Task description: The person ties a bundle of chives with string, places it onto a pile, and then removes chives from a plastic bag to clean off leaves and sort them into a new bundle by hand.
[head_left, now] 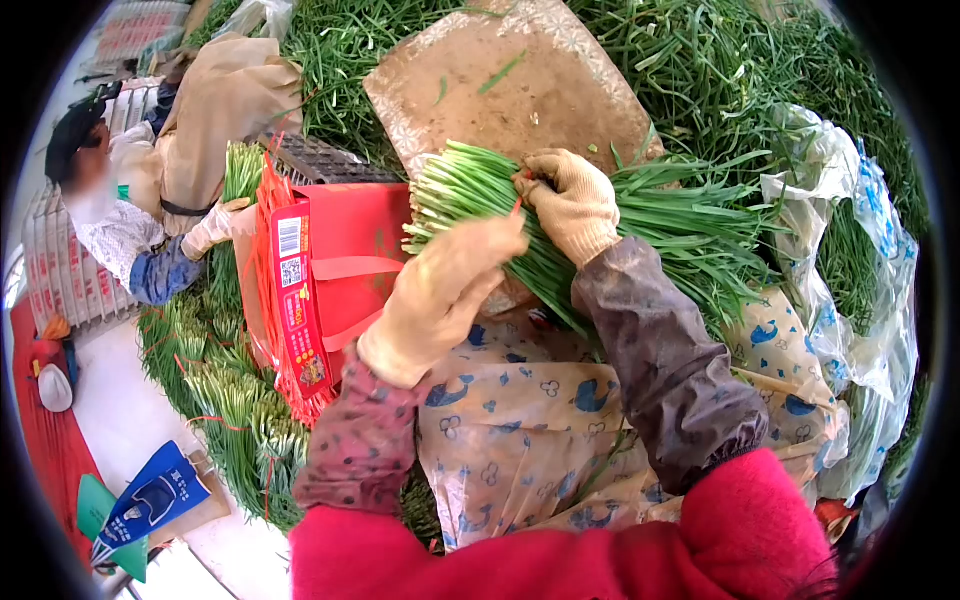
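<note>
Now, a bunch of greens between two gloved hands

The right hand [575,205] is clamped with thumb and fingertips together on a thin red tie [519,203] at the middle of the bunch [462,190]. The left hand [450,290] lies over the near side of the bunch, its fingers blurred; whether they press on it, I cannot tell. The bunch lies across the grip, pale stem ends to the left, leaves fanned out to the right.

Beyond the grip is a brown board [500,90] with pale patterned corners and a few green scraps on it. Loose greens [700,60] are heaped behind and to the right of it. Nearer than the grip, a whale-print sheet [540,410] covers the lap. Far to the left are a pale floor [110,380], a red strip of floor covering [45,430] and a blue pennant [160,495].

Left of the grip stands a red bag [355,225]; red ties [268,225] and a label [295,305] with a barcode lie along its left side. What is inside the bag is hidden. A dark crate [325,155] sits just behind it, and more bunches [240,400] lie to its lower left. A clear bag [885,330] is well right of the grip, among greens. Past the red bag, a person [115,235] reaches toward some stems [243,170], near stacked pale crates [75,265].
</note>
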Action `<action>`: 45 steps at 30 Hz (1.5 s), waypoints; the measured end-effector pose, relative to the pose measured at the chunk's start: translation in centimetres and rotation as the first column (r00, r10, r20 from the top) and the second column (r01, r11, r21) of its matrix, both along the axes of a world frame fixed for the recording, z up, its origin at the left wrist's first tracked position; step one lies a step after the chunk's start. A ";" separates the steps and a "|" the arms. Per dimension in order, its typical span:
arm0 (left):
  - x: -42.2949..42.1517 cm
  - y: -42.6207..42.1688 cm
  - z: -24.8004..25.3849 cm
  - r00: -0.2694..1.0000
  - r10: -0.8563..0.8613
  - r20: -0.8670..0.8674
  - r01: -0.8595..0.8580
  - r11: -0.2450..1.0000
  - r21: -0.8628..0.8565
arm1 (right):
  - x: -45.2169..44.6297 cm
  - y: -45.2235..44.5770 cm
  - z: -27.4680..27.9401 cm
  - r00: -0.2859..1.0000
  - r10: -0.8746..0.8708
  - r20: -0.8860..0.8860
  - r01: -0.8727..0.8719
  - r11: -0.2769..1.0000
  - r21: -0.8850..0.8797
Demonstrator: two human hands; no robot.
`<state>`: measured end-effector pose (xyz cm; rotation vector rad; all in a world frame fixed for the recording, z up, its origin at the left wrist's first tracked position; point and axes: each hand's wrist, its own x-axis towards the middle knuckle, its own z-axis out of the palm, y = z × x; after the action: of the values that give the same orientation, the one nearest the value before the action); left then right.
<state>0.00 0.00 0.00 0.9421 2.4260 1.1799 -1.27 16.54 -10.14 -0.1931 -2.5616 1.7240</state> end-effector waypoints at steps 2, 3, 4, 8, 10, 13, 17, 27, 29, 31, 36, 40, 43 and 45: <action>-0.7 1.1 -3.5 0.998 0.064 -0.013 -0.064 0.998 -0.002 | 0.5 0.9 0.3 0.988 -0.021 -0.152 0.026 0.999 0.036; -2.1 -0.3 -2.6 0.989 0.123 -0.086 -0.132 0.984 -0.118 | -0.3 -1.3 1.9 0.974 -0.065 -0.215 0.047 0.995 -0.088; -2.4 0.1 -3.5 0.987 0.127 -0.094 -0.141 0.977 -0.159 | -0.2 -0.8 2.6 0.964 -0.023 -0.266 0.000 0.996 -0.087; -2.6 -0.5 -4.7 0.991 0.136 0.007 -0.133 0.982 -0.132 | 0.7 -0.8 4.8 0.906 0.141 -0.400 -0.091 0.986 0.142; -2.3 -1.5 -5.2 0.976 0.194 0.095 -0.180 0.974 -0.139 | 0.8 -1.5 5.7 0.869 0.114 -0.481 -0.060 0.990 0.125; -2.9 -1.6 -5.0 0.962 0.186 0.202 -0.175 0.982 -0.070 | 0.3 -1.2 7.3 0.865 0.151 -0.478 -0.088 0.984 0.153; -3.9 0.9 -1.5 0.961 0.171 0.216 -0.161 0.985 -0.065 | -2.4 -0.8 6.6 0.990 -0.084 -0.112 0.044 0.946 -0.321; -4.6 4.3 -9.0 0.655 0.453 -0.605 -0.591 0.806 -0.036 | -10.6 0.8 2.8 0.967 0.155 0.201 -0.166 0.985 0.039; -5.1 4.1 -9.3 0.648 0.394 -0.652 -0.517 0.856 0.004 | -11.5 0.9 0.5 0.921 0.084 0.381 -0.002 0.977 -0.211; -5.3 3.9 -9.2 0.634 0.434 -0.640 -0.549 0.836 0.022 | -12.3 0.9 0.2 0.906 0.135 0.400 -0.038 0.970 -0.240; -5.2 3.9 -9.2 0.680 0.512 -0.524 -0.585 0.810 0.033 | -11.5 2.0 5.5 0.950 0.229 0.213 -0.293 0.890 0.349; -4.9 3.6 -8.7 0.709 0.509 -0.488 -0.585 0.811 -0.002 | -2.8 2.3 8.7 0.854 0.514 -0.082 -0.354 0.689 0.633; -4.4 3.6 -9.8 0.664 0.523 -0.534 -0.583 0.810 0.068 | -1.9 6.2 6.9 0.780 0.559 0.281 -0.563 0.431 0.705; -3.8 3.8 -9.4 0.653 0.548 -0.523 -0.605 0.793 0.076 | -3.1 10.3 6.8 0.758 0.546 0.357 -0.605 0.384 0.698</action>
<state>-3.76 3.80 -9.44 0.4813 3.3788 1.0348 -4.36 26.84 -3.31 0.8012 -3.3754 0.3904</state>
